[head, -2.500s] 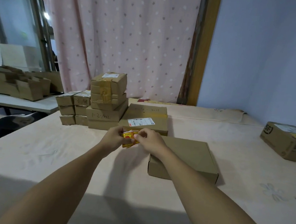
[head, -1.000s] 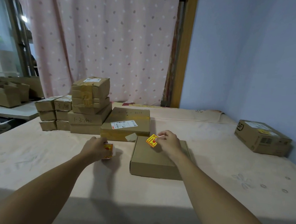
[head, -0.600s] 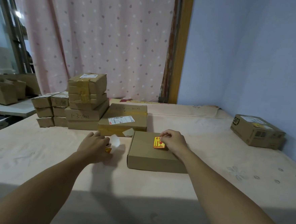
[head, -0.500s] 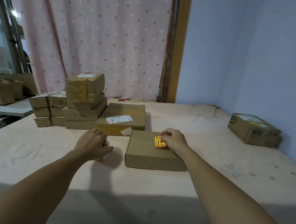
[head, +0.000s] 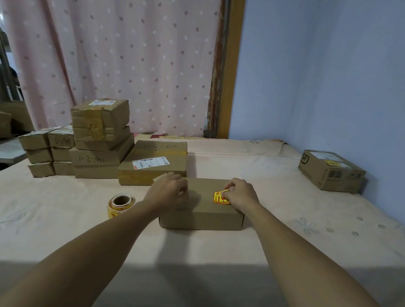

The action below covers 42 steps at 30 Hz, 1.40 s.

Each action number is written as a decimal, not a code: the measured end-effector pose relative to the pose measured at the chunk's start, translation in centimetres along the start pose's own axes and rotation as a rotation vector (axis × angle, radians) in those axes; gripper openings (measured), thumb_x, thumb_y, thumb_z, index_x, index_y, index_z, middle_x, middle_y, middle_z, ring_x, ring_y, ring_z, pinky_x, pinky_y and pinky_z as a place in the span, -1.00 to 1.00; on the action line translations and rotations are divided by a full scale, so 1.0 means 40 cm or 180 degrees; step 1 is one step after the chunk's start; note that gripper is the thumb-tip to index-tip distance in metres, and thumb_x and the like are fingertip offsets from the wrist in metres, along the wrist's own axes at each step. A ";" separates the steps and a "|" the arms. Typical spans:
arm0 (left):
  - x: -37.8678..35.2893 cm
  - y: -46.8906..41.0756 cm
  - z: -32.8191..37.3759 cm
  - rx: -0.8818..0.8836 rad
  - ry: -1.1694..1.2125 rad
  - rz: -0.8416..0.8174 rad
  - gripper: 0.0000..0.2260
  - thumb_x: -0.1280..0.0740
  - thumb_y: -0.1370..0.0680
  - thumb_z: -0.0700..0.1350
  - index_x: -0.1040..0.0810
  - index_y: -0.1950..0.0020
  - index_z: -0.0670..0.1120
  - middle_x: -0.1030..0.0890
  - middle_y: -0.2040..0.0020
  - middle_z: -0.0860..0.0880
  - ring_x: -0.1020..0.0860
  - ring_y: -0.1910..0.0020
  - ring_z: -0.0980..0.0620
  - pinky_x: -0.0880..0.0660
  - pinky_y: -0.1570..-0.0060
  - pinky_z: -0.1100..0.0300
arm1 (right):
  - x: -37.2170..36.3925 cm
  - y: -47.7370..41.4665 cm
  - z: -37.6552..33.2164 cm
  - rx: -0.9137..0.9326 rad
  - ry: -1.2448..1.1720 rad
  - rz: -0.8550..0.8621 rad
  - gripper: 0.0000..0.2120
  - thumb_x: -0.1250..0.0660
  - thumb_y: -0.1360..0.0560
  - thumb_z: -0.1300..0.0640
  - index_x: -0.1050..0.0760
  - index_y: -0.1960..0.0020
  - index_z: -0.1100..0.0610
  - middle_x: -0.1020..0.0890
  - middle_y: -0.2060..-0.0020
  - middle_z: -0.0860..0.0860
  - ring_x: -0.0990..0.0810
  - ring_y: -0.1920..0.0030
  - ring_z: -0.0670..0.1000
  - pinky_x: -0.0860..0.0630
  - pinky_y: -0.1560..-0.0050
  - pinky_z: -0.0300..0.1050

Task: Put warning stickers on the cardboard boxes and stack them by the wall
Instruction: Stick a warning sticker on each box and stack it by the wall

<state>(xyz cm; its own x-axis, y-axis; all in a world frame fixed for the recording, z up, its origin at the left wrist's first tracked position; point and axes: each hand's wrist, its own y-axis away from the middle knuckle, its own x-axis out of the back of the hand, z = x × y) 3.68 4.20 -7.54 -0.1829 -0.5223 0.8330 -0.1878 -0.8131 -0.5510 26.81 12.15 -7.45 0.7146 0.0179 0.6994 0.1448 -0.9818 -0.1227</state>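
head view: the curled thumb and forefinger of the right hand pinch the upper right corner of the warning sticker, which looks slightly lifted there. the rest of the yellow-and-red sticker lies flat on the lid of the flat cardboard box, toward the lid's right side. the right hand rests knuckles-up on the lid, its forearm running back toward the lower right. the left hand sits on the lid's left part, apart from the sticker, with its fingers curled under; whether it holds anything cannot be told. its forearm runs back toward the lower left. the box lies on the cloth-covered table, near the middle. just left of it stands the sticker roll, on its side, touched by neither hand. behind are a wide labelled box and the stack of boxes before the dotted curtain. one printed box lies by the blue wall at right.
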 end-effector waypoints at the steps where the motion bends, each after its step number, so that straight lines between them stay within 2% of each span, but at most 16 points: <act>1: -0.012 -0.012 0.022 -0.0031 0.0078 0.0012 -0.84 -0.37 -0.58 0.01 -0.63 -0.03 -0.06 -0.60 0.02 0.02 -0.49 0.01 0.02 -0.45 0.11 0.17 | -0.001 0.002 0.001 0.0017 0.0061 -0.0006 -0.89 -0.44 -0.44 0.10 -0.56 0.09 -0.08 -0.64 0.02 -0.03 -0.62 -0.03 0.03 -0.60 -0.03 -0.03; 6: -0.068 -0.070 0.107 -0.0221 0.0490 -0.0178 -0.78 -0.30 -0.63 -0.03 -0.68 -0.14 -0.09 -0.63 -0.06 -0.04 -0.52 -0.07 -0.04 -0.48 0.02 0.07 | 0.000 0.008 -0.002 0.0260 0.0490 -0.0026 -0.88 -0.38 -0.44 0.10 -0.57 0.08 -0.10 -0.64 0.04 -0.05 -0.60 -0.01 0.03 -0.59 0.02 -0.04; 11: -0.118 -0.081 0.128 -0.0011 0.0677 -0.0306 -0.80 -0.32 -0.59 -0.09 -0.72 -0.09 -0.07 -0.64 -0.01 -0.07 -0.53 -0.05 -0.07 -0.46 -0.06 0.01 | -0.006 0.009 0.008 0.0323 0.0669 0.0095 -0.89 -0.36 -0.44 0.05 -0.53 0.10 -0.17 -0.61 -0.02 -0.01 -0.55 -0.10 0.05 -0.47 0.08 -0.10; 14: -0.128 -0.082 0.136 0.0265 0.0843 -0.0384 -0.79 -0.31 -0.60 -0.06 -0.70 -0.14 -0.03 -0.58 -0.06 -0.05 -0.46 -0.12 -0.02 -0.40 -0.12 0.09 | -0.004 0.008 0.019 0.0399 0.0878 0.0151 -0.90 -0.40 -0.49 0.01 -0.62 0.00 -0.09 -0.60 -0.02 -0.01 -0.49 -0.16 0.06 -0.49 -0.02 -0.07; 18: -0.127 -0.090 0.135 0.0428 0.0940 -0.0536 -0.75 -0.31 -0.60 -0.03 -0.66 -0.24 0.00 -0.54 -0.13 -0.04 -0.42 -0.19 0.01 -0.31 -0.12 0.17 | 0.011 0.000 0.037 0.0230 0.0884 0.0123 -0.67 -0.45 -0.48 -0.14 -0.56 -0.15 0.00 -0.55 -0.15 -0.01 -0.43 -0.25 0.08 -0.42 -0.19 -0.03; 22: -0.127 -0.093 0.132 0.0540 0.0930 -0.0713 -0.72 -0.29 -0.62 0.04 -0.63 -0.30 0.07 -0.49 -0.13 -0.02 -0.39 -0.20 0.02 -0.28 -0.12 0.16 | 0.003 -0.004 0.018 0.0092 0.0703 0.0233 -0.61 -0.36 -0.53 -0.07 -0.47 -0.32 0.02 -0.48 -0.29 0.03 -0.36 -0.34 0.11 -0.31 -0.29 0.01; 25: -0.120 -0.089 0.130 0.0680 0.0965 -0.0694 -0.72 -0.30 -0.61 0.07 -0.63 -0.29 0.11 -0.49 -0.12 0.00 -0.36 -0.22 0.02 -0.29 -0.18 0.11 | -0.025 -0.003 -0.016 0.0178 0.0901 0.0393 -0.58 -0.20 -0.62 -0.03 -0.37 -0.44 0.08 -0.37 -0.43 0.08 -0.28 -0.43 0.14 -0.24 -0.40 0.05; 28: -0.113 -0.088 0.130 0.0677 0.1023 -0.0668 -0.72 -0.31 -0.61 0.04 -0.64 -0.30 0.06 -0.59 -0.14 0.00 -0.36 -0.23 0.01 -0.23 -0.16 0.14 | -0.053 0.000 -0.032 0.0178 0.1430 0.0210 -0.50 -0.09 -0.68 -0.08 -0.23 -0.55 0.12 -0.13 -0.59 0.12 -0.13 -0.55 0.17 -0.11 -0.51 0.09; 31: -0.112 -0.088 0.130 0.0688 0.1030 -0.0648 -0.72 -0.34 -0.59 0.06 -0.65 -0.27 0.08 -0.58 -0.08 -0.02 -0.36 -0.23 0.01 -0.21 -0.13 0.17 | -0.053 -0.002 -0.016 0.0030 0.1625 -0.0084 -0.40 -0.02 -0.70 -0.17 -0.13 -0.61 0.15 0.05 -0.64 0.12 -0.01 -0.60 0.18 -0.01 -0.56 0.11; 34: -0.124 -0.089 0.118 0.0783 0.1089 -0.0639 -0.73 -0.38 -0.56 0.10 -0.68 -0.22 0.11 -0.50 0.01 0.06 -0.36 -0.20 0.04 -0.27 -0.13 0.15 | -0.035 -0.005 0.007 0.0015 0.1704 -0.0246 -0.34 -0.01 -0.69 -0.23 -0.04 -0.64 0.14 0.11 -0.65 0.11 0.02 -0.61 0.17 0.02 -0.56 0.13; 37: -0.137 -0.092 0.106 0.0772 0.1072 -0.0728 -0.72 -0.37 -0.54 0.16 -0.67 -0.21 0.17 -0.52 -0.05 0.06 -0.36 -0.19 0.03 -0.27 -0.08 0.15 | -0.022 -0.006 0.023 -0.0090 0.1602 -0.0329 -0.37 -0.01 -0.69 -0.23 -0.12 -0.61 0.13 -0.07 -0.61 0.15 -0.13 -0.57 0.21 -0.12 -0.50 0.14; 40: -0.141 -0.094 0.102 0.0761 0.1034 -0.0717 -0.72 -0.36 -0.53 0.18 -0.66 -0.22 0.20 -0.50 -0.06 0.04 -0.37 -0.19 0.02 -0.31 -0.11 0.12 | -0.015 -0.009 0.036 -0.0241 0.1282 -0.0557 -0.47 0.00 -0.71 -0.17 -0.23 -0.50 0.18 -0.39 -0.44 0.20 -0.40 -0.40 0.26 -0.36 -0.32 0.13; 42: -0.136 -0.092 0.107 0.0775 0.1007 -0.0714 -0.71 -0.36 -0.55 0.17 -0.65 -0.24 0.19 -0.45 -0.05 0.03 -0.36 -0.20 0.02 -0.34 -0.16 0.09 | -0.010 -0.001 0.046 -0.0238 0.1022 -0.0588 -0.52 0.00 -0.72 -0.12 -0.26 -0.46 0.20 -0.47 -0.35 0.22 -0.47 -0.32 0.26 -0.43 -0.24 0.10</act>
<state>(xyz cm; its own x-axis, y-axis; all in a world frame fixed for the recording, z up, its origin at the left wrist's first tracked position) 9.49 8.95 -9.83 -0.4565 -0.2528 0.8530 -0.0309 -0.9537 -0.2992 27.77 12.54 -9.04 0.4285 0.1474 0.8914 0.1922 -0.9789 0.0695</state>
